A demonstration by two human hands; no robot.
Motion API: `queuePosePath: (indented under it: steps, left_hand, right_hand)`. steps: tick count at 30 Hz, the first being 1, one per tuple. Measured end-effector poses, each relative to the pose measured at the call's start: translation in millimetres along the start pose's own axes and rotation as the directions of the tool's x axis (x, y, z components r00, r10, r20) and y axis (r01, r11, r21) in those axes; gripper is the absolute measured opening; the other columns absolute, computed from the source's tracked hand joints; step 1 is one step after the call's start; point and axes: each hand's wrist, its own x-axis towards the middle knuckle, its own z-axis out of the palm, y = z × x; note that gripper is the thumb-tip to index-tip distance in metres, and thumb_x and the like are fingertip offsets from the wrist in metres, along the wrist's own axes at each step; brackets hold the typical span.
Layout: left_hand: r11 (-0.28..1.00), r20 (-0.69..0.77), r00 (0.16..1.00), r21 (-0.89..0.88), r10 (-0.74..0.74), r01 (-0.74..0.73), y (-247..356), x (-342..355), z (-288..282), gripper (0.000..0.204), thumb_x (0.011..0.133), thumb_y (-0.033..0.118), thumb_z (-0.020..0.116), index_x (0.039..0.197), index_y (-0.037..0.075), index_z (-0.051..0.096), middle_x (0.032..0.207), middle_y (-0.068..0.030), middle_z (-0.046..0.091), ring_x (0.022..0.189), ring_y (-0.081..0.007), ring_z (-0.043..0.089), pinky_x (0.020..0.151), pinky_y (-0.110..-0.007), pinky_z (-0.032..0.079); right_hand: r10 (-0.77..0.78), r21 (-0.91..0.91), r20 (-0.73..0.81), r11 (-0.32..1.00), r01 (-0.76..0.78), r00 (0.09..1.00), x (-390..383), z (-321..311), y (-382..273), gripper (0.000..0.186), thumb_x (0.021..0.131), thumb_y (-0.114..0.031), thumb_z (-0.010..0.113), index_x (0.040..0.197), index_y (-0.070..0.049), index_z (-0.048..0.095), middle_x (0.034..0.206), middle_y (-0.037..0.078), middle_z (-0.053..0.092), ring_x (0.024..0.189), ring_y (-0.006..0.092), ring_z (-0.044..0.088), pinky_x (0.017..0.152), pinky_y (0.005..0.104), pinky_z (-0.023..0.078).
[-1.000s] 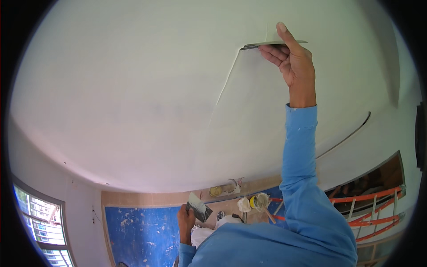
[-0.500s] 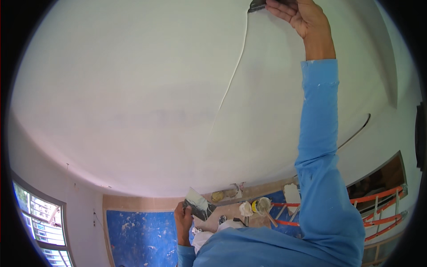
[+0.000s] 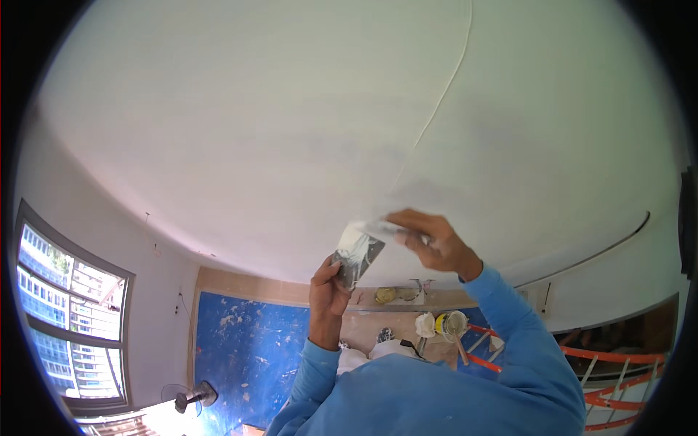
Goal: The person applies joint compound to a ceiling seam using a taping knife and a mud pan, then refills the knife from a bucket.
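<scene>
My left hand [image 3: 329,291] grips a broad flat steel blade [image 3: 352,272] smeared with white filler. The blade tilts up in front of the wall. In my right hand [image 3: 442,248] is a putty knife [image 3: 385,229], partly smeared by motion, its blade against or just over the filler at the other blade's upper edge; I cannot tell if they touch. Behind both hands spreads a large pale wall [image 3: 254,138]. A thin raised line of white filler [image 3: 442,98] runs down it from the top edge, fading out above my right hand.
Below lies a blue, paint-spotted floor sheet [image 3: 251,349]. An open bucket [image 3: 454,325] with a stick stands near my feet, beside an orange ladder [image 3: 618,356] at right. A fan [image 3: 193,397] and a barred window [image 3: 76,312] are at left.
My right hand has come down from high on the wall to the blade in my left hand. My left hand has risen with its blade. The view has shifted, showing the fan.
</scene>
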Motion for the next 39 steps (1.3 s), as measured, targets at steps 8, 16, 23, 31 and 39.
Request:
queuePosePath:
  steps: [8, 16, 23, 31, 39]
  left_hand:
    - [0.958, 0.025, 0.984, 0.225, 0.178, -0.179, -14, -10, 24, 0.039, 0.095, 0.003, 0.052, 0.132, -0.009, 0.045, 0.119, -0.0166, 0.063, 0.109, -0.0246, 0.064, 0.099, -0.038, 0.053]
    - [0.656, 0.047, 0.945, 0.708, 0.324, -0.261, -8, -10, 39, 0.035, 0.100, 0.012, 0.054, 0.129, -0.005, 0.051, 0.110, -0.0125, 0.066, 0.097, -0.0174, 0.065, 0.085, -0.032, 0.056]
    - [-0.086, 0.337, 0.865, 0.940, 0.372, -0.329, -14, 0, 1, 0.032, 0.097, 0.001, 0.051, 0.127, 0.000, 0.060, 0.110, -0.0190, 0.071, 0.096, -0.0269, 0.072, 0.075, -0.033, 0.059]
    - [-0.685, 0.179, 0.968, 0.684, -0.178, -0.252, -6, -27, -24, 0.044, 0.081, -0.006, 0.054, 0.120, 0.011, 0.065, 0.092, -0.0196, 0.071, 0.077, -0.0383, 0.069, 0.061, -0.049, 0.054]
    - [-0.496, -0.018, 0.993, 0.865, 0.120, 0.075, -35, -105, -137, 0.023, 0.091, 0.008, 0.056, 0.114, 0.008, 0.057, 0.073, -0.0241, 0.066, 0.067, -0.0458, 0.065, 0.057, -0.054, 0.050]
  right_hand:
    - [0.064, -0.233, 0.090, 0.972, -0.042, 0.994, -58, 39, 41, 0.072, 0.073, 0.012, 0.063, 0.141, -0.002, 0.046, 0.123, 0.020, 0.054, 0.112, 0.0371, 0.059, 0.094, 0.0377, 0.051]
    - [0.507, -0.073, 0.086, 0.862, -0.502, 0.858, -117, 41, 141, 0.054, 0.072, -0.002, 0.063, 0.124, 0.010, 0.055, 0.120, 0.021, 0.061, 0.109, 0.0370, 0.063, 0.091, 0.0438, 0.056]
    - [0.730, 0.941, 0.289, -0.335, -0.045, 0.619, -129, 79, 139, 0.044, 0.078, 0.004, 0.058, 0.122, 0.008, 0.056, 0.115, 0.019, 0.066, 0.108, 0.0331, 0.066, 0.098, 0.0479, 0.053]
    - [0.673, 0.931, 0.137, -0.338, 0.137, 0.727, -129, 127, 134, 0.039, 0.091, 0.000, 0.064, 0.129, -0.003, 0.053, 0.122, 0.013, 0.063, 0.114, 0.0260, 0.064, 0.100, 0.0417, 0.054]
    - [0.906, 0.855, -0.240, 0.367, -0.366, 0.348, -148, 209, 238, 0.023, 0.094, -0.011, 0.058, 0.113, 0.001, 0.056, 0.088, 0.005, 0.064, 0.077, 0.0153, 0.062, 0.068, 0.0318, 0.050]
